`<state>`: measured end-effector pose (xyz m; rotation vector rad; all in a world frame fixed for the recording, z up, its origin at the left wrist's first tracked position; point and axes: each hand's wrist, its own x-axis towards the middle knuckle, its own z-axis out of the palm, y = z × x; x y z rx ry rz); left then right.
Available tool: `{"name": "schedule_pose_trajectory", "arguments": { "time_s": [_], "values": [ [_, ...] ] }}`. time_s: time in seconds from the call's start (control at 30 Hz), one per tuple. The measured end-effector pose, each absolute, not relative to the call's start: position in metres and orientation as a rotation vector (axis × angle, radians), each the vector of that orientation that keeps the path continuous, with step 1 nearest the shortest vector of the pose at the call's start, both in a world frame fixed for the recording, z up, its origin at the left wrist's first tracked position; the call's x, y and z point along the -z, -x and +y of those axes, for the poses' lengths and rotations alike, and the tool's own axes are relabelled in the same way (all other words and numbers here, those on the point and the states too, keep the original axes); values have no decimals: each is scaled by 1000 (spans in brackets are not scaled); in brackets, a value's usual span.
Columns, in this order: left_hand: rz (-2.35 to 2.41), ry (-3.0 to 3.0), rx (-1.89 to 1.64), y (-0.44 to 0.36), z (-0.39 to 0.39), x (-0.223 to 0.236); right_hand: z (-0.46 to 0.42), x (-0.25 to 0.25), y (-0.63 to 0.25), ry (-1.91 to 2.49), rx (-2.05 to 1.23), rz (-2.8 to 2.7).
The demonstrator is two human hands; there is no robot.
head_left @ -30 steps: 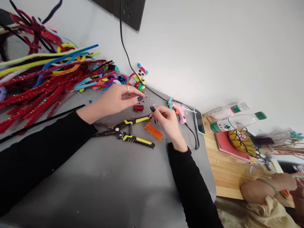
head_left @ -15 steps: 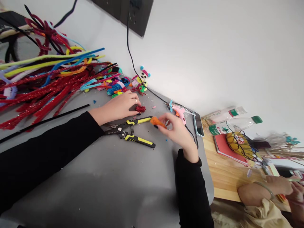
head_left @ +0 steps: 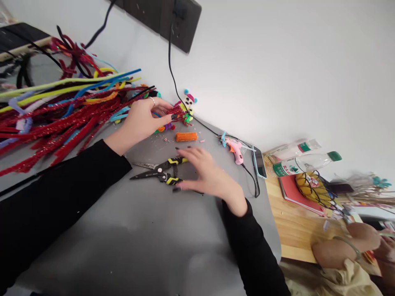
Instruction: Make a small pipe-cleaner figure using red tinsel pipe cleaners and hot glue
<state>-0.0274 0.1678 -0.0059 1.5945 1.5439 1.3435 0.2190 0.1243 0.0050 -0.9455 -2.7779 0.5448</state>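
My left hand (head_left: 143,119) pinches a small red tinsel pipe-cleaner piece (head_left: 176,112) beside a panda-like pipe-cleaner figure (head_left: 189,99). A short orange pipe-cleaner bundle (head_left: 186,136) lies on the grey table (head_left: 148,242), between my two hands. With thumb and fingers spread, my right hand (head_left: 206,172) hovers over the handles of the yellow-and-black spring-loaded cutters (head_left: 160,170) and seems to hold nothing. Their blades stand apart and point left; my right hand partly hides the handles.
Many loose pipe cleaners (head_left: 89,109) are heaped at the left. A pink glue gun (head_left: 236,150) with its cord lies near a phone (head_left: 259,162). Farther right are plastic bottles (head_left: 304,162), a wire basket (head_left: 311,189) and another person's arm (head_left: 336,250).
The orange bundle has left my right hand and lies on the table. My left hand has moved up toward the figures with the red piece. My right hand has shifted left over the cutters.
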Motion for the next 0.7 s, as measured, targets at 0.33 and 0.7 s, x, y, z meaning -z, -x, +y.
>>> {"name": "schedule_pose_trajectory", "arguments": {
  "time_s": [0.33, 0.7],
  "values": [
    [1074, -1173, -1473, 22, 168, 5, 109, -21, -228, 910, -266, -2895],
    [946, -696, -1359, 9, 163, -2, 138, 0, -263, 1127, -887, -1841]
  ]
}}
